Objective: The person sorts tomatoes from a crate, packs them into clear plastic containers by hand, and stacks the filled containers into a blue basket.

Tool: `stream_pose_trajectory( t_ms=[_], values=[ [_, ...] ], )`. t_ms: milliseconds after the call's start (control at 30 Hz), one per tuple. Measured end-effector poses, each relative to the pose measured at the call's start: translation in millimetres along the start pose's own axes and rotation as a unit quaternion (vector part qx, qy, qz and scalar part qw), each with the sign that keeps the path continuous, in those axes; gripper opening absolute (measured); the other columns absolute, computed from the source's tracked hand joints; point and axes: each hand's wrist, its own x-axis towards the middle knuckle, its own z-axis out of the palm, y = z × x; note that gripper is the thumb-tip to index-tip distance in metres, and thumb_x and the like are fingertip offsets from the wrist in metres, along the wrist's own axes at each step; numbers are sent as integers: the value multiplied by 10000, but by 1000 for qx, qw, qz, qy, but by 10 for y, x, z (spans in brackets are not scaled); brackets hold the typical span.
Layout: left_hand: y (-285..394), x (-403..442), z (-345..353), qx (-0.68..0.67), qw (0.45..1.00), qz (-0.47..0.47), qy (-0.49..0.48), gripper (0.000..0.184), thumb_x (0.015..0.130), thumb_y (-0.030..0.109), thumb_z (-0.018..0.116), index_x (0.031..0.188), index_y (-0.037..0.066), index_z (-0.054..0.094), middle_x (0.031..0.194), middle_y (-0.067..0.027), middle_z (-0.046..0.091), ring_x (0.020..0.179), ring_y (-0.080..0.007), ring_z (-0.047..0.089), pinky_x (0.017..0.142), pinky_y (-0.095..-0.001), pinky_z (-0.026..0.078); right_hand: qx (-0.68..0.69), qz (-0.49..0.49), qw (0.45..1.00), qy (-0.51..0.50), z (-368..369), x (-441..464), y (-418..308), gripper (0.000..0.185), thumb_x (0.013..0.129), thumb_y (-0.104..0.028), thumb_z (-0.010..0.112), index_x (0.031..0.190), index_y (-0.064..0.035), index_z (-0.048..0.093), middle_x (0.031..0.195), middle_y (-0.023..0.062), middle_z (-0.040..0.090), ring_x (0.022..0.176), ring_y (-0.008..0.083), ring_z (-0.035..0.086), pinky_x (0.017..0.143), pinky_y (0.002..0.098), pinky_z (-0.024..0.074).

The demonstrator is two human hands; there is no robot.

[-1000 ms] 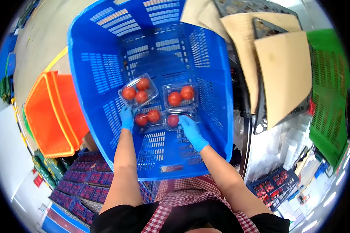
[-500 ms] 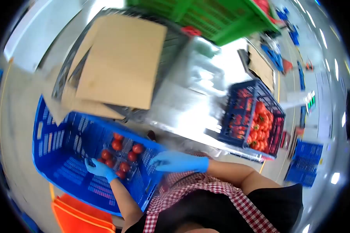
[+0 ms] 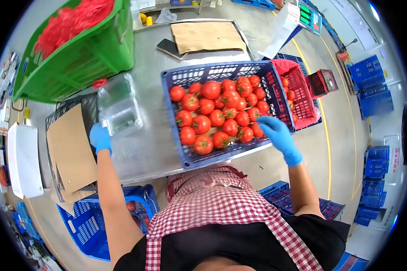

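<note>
On the metal table (image 3: 151, 149) stands a dark blue crate (image 3: 221, 71) full of red tomatoes (image 3: 211, 90). My right hand (image 3: 278, 135), in a blue glove, hovers at the crate's right front corner, its fingers spread and curved beside the nearest tomatoes. In the same kind of glove, my left hand (image 3: 100, 137) is at the lower left edge of a stack of clear plastic containers (image 3: 122, 119). Its fingertips are near the edge of the stack, and whether they grip it is unclear.
Cardboard sheets (image 3: 72, 149) lie on a black crate at left. Behind stands a green crate (image 3: 86, 63) with red netting. A phone (image 3: 171, 48) lies by flat cardboard (image 3: 208, 36). A blue basket (image 3: 83, 226) with packed tomatoes is below left; a red-lined crate (image 3: 303, 81) is at right.
The view has swung from the blue basket to the table and tomato crate. My left hand has left the basket for the clear containers; my right hand has moved to the tomatoes.
</note>
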Motion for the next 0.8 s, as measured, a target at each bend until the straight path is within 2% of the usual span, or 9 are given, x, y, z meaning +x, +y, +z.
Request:
stream_pose_trajectory(
  t_ms=[33,67,133,233,400,500,600,733,800],
  values=[
    [-90,65,128,12,998,26,63,304,753,249,638,916,-8,629,929,-251,624,856,-405,606,722,-481,465,8,1,998,64,-222,54,269,204,878,-123,588,1034,-6,646,945,27,647,860,97,579,770,243,466],
    [-65,85,76,35,996,37,70,260,740,234,657,833,-8,643,897,-228,639,817,-390,625,673,-476,484,33,17,996,79,-418,66,388,201,875,-118,588,1030,-4,646,925,24,644,846,94,574,754,240,465],
    [53,126,-17,84,995,-15,60,242,732,223,667,813,-4,649,870,-223,644,790,-386,633,651,-472,494,54,39,993,96,-689,129,592,206,869,-117,593,1028,5,641,890,30,645,832,92,568,735,241,465],
    [73,175,-165,156,986,-31,58,236,736,228,667,818,6,663,875,-225,652,801,-384,641,664,-465,510,31,16,997,70,-783,280,570,214,870,-123,592,1030,12,636,900,57,653,842,107,584,746,253,471],
    [-93,390,-107,194,979,-59,29,261,711,236,672,834,6,660,902,-234,647,816,-399,636,699,-465,513,-13,-68,998,-3,-405,764,482,258,848,-176,626,1037,0,633,902,126,665,844,203,647,763,313,501],
    [89,358,-432,177,982,-68,2,265,693,225,664,830,-1,660,899,-242,645,831,-413,628,727,-470,509,6,-59,998,-6,-103,1050,475,500,793,-176,669,1249,-39,518,1128,178,587,989,263,612,813,351,496],
    [-124,503,-336,159,986,-37,-24,251,705,204,627,794,-30,647,856,-261,638,853,-423,619,747,-481,499,-143,-174,974,-14,85,1246,250,720,722,-143,704,1367,-85,389,1265,189,484,1058,323,560,846,398,489],
    [-558,732,-272,118,992,40,-34,231,715,172,594,751,-54,620,804,-264,636,784,-391,639,669,-468,508,-246,-180,951,-54,295,1406,186,787,653,-109,720,1367,-141,393,1233,181,483,1052,372,539,866,426,481],
    [177,461,-898,-18,994,-48,-98,235,728,172,603,714,-62,595,726,-251,618,686,-306,654,576,-432,507,-232,-174,956,-50,294,1424,162,773,636,-135,745,1341,-145,428,1204,174,494,1046,364,543,858,426,481]
  ],
)
